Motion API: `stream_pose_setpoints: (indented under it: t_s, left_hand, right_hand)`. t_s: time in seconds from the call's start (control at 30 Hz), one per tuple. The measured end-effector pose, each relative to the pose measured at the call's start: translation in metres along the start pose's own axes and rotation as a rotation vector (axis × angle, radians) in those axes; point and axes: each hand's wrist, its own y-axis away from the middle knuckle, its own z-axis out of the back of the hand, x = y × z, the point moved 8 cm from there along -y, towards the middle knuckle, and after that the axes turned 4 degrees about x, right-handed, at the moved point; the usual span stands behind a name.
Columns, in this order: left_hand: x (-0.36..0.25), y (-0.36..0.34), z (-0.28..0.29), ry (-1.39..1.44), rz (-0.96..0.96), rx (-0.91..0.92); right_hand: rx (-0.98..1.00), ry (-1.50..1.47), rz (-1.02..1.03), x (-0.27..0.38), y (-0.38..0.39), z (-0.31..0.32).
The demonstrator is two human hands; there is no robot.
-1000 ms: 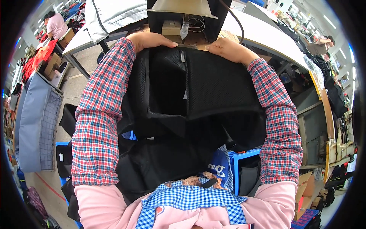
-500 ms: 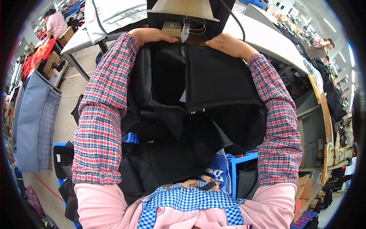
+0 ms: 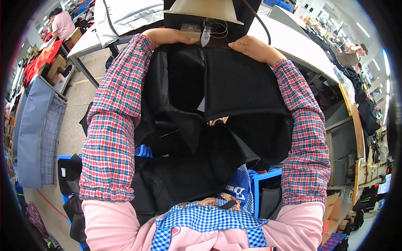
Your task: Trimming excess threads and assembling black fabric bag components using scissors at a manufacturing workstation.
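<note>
A black padded mesh fabric piece (image 3: 247,83) hangs between my arms, its top edge up against a machine part. My left hand (image 3: 173,37) grips that edge on the left, thumb stretched toward the middle. On the right, my right hand (image 3: 253,48) pinches the same edge between thumb and fingers. A narrow seam runs down the middle of the fabric, and a loose black flap (image 3: 184,125) hangs below it on the left. Between my hands a pointed clear bulb-like part (image 3: 205,37) hangs under a cream lampshade-like cover (image 3: 203,11). Most of my fingertips are hidden behind the fabric.
More black fabric (image 3: 188,175) lies over my lap. Blue crates (image 3: 256,188) with black pieces stand at both sides. White tabletops (image 3: 293,46) lie beyond my hands, one carrying a white quilted bundle (image 3: 130,19). Two people work far off, left and right.
Both hands keep their hold at nearly the same place. The fabric's lower flap has shifted slightly, and the view has moved a little.
</note>
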Motion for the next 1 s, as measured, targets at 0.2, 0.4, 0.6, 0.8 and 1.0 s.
stream_pose_setpoints:
  t_s: [0.2,0.4,0.6,0.8,1.0]
  left_hand:
    - [0.004,-0.004,0.003,-0.044,-0.034,-0.040]
    - [0.003,-0.006,0.002,-0.018,-0.033,-0.015]
    - [0.018,-0.003,0.010,0.015,-0.042,-0.016]
    - [0.052,0.012,0.004,0.085,-0.011,0.061]
    - [0.052,0.065,-0.038,-0.103,-0.044,0.212]
  right_hand:
    - [0.096,-0.021,-0.079,-0.002,-0.007,-0.004]
    - [-0.038,-0.024,0.055,0.002,-0.002,0.004]
    - [-0.036,0.043,0.120,0.002,0.004,0.009]
    - [0.134,-0.011,-0.085,0.009,0.030,-0.004]
    - [0.435,-0.033,0.135,0.048,0.109,-0.018]
